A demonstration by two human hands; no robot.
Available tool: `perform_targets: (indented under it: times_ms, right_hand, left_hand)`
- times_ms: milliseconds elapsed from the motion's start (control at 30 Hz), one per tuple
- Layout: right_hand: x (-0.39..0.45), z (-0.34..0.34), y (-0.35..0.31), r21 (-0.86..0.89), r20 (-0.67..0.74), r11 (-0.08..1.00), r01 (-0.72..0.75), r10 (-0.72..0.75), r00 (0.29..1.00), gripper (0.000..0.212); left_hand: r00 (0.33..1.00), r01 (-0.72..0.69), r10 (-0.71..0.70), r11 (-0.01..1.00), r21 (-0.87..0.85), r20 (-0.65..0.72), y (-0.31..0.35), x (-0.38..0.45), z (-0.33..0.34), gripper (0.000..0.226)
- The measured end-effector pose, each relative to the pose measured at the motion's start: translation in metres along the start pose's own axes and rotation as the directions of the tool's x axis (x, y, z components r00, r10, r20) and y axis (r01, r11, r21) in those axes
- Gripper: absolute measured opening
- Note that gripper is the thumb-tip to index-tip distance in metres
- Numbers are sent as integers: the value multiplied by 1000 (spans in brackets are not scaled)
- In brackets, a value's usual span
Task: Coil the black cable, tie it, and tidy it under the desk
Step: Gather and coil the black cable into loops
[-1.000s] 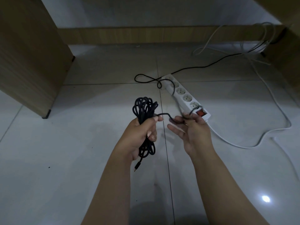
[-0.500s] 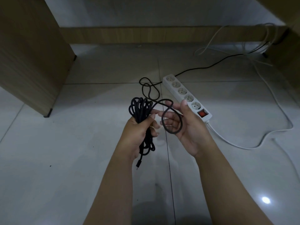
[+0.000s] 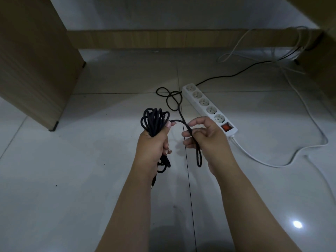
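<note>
My left hand (image 3: pixel 154 142) grips a bundle of black cable coils (image 3: pixel 153 120); loops stick out above the fist and hang below it, with the plug end dangling by my wrist. My right hand (image 3: pixel 205 137) pinches the free run of the same cable, and a narrow loop (image 3: pixel 198 157) hangs down beneath its fingers. From my right hand the cable runs up to a loose tangle on the floor (image 3: pixel 171 99), then trails away to the back right under the desk.
A white power strip (image 3: pixel 205 104) with a lit red switch lies on the tiled floor right of my hands; its white cord (image 3: pixel 272 163) curves away right. Wooden desk panels stand at left (image 3: pixel 34 60) and far right, with a low rail (image 3: pixel 163 38) behind. White cables bunch at the back right.
The wide loop at my right hand has been drawn down into a narrow hanging loop. My right hand shifted a little to the right, away from the coil. The slack on the floor has shortened.
</note>
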State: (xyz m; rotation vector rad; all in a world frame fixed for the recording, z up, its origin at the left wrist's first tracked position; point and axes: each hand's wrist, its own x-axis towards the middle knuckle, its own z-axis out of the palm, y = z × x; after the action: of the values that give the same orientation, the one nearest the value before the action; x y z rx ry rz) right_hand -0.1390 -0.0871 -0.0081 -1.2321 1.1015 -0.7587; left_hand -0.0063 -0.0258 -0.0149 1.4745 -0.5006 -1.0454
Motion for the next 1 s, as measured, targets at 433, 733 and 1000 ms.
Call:
perform_targets:
  times_ms: [433, 733, 1000]
  right_hand:
    - [7, 0, 12, -613, -105, 782, 108, -217, 970, 8]
    - [9, -6, 15, -28, -340, 972, -231, 208, 917, 51]
    - [6, 8, 25, -779, 137, 528, 336, -380, 915, 41]
  left_hand:
    - [999, -5, 3, 999, -48, -47, 0, -1, 1, 18]
    - [995, 20, -40, 976, -219, -87, 2, 0, -1, 17]
    - [1000, -3, 5, 991, -134, 15, 2, -1, 2, 22]
